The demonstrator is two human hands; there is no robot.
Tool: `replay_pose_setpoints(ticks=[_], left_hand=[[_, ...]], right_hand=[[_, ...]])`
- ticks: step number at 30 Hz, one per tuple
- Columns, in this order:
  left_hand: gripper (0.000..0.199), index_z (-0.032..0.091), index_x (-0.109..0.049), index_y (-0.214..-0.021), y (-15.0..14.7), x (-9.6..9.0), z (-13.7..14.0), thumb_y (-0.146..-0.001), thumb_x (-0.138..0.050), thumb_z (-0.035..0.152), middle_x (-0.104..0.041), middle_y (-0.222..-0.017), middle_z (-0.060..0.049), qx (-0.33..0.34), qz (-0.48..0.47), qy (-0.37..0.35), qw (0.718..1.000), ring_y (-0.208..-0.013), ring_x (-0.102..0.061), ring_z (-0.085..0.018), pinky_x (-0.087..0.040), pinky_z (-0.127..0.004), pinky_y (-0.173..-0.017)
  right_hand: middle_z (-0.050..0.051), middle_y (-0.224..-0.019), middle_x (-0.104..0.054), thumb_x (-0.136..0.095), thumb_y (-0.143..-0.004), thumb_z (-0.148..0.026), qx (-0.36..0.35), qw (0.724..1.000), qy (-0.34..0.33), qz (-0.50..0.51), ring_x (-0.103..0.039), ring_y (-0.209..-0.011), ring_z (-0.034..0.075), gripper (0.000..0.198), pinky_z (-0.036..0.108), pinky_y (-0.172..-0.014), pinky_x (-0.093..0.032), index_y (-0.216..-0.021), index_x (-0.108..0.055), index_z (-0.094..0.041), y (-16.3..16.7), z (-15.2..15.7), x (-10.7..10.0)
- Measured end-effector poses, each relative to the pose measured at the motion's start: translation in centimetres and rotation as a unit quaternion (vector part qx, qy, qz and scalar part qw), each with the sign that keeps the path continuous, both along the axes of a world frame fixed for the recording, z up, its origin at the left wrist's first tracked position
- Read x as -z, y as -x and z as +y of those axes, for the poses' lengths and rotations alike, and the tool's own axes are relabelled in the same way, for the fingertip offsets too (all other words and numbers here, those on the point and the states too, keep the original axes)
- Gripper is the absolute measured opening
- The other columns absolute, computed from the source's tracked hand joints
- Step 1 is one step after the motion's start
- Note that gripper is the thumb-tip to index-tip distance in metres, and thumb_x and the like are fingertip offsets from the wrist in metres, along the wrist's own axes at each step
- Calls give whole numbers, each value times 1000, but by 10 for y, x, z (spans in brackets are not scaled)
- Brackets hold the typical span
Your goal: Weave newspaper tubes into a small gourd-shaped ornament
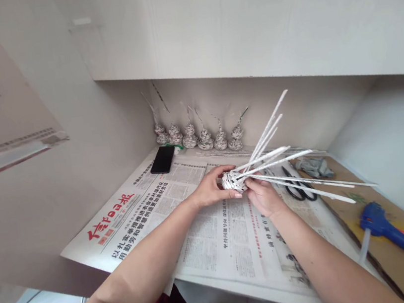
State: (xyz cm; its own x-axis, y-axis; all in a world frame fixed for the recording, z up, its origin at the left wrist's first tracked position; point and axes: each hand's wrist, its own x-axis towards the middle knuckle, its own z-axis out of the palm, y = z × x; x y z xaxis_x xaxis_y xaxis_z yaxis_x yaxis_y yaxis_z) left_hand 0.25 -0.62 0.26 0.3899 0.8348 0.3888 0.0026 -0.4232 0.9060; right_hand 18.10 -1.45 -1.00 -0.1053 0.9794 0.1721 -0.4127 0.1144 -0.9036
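Newspaper (205, 244) lay spread beneath the grip. From where I stood, the weave (232, 181) sat between both hands, its fanned strips (296, 156) carrying its long axis rightward from the grip. A glue gun (402, 238) rested to the grip's right, nearer me. The left hand (211, 189) cupped the weave's rounded end, thumb and fingers parted to its width; the right hand (263, 195), nearer the strips, pinched at their base. Beyond, leftward, lay a phone (163, 159).

Newspaper (209, 241) on table (243, 287); phone (163, 159), scissors (302, 190) atop
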Motion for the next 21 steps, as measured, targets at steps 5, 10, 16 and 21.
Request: replay_pose_setpoints(ticks=[5,10,16,21], left_hand=[[67,15,-60,-118,-4,4,-1,-59,-84,37,-64,-119,-12,-21,-1,-14,1000,-102,-62,-21,-50,-29,-82],[62,14,-61,-112,-3,5,0,-60,-84,37,-66,-118,-12,-29,4,-57,998,-104,-62,-21,-49,-28,-85],[61,16,-61,-115,-3,8,2,-61,-82,39,-67,-115,-10,-69,57,-120,989,-103,-62,-21,-48,-28,-85],[60,18,-61,-113,-5,9,1,-61,-82,37,-66,-113,-9,-93,92,-148,980,-101,-62,-22,-48,-31,-88]], right_hand=[[2,-105,-71,-71,-69,-30,26,997,-20,-71,-62,-106,25,30,42,-94,-47,-98,-66,-24,-2,2,1],[2,-105,-72,-66,-70,-29,36,984,-65,-161,-60,-112,28,29,44,-96,-46,-98,-70,-24,-4,1,1],[0,-105,-71,-67,-73,-30,15,982,-86,-167,-59,-112,26,22,44,-101,-43,-94,-70,-25,-2,-2,1],[3,-106,-71,-73,-74,-34,33,982,-81,-165,-63,-105,24,28,43,-99,-44,-99,-70,-24,4,-7,-3]])
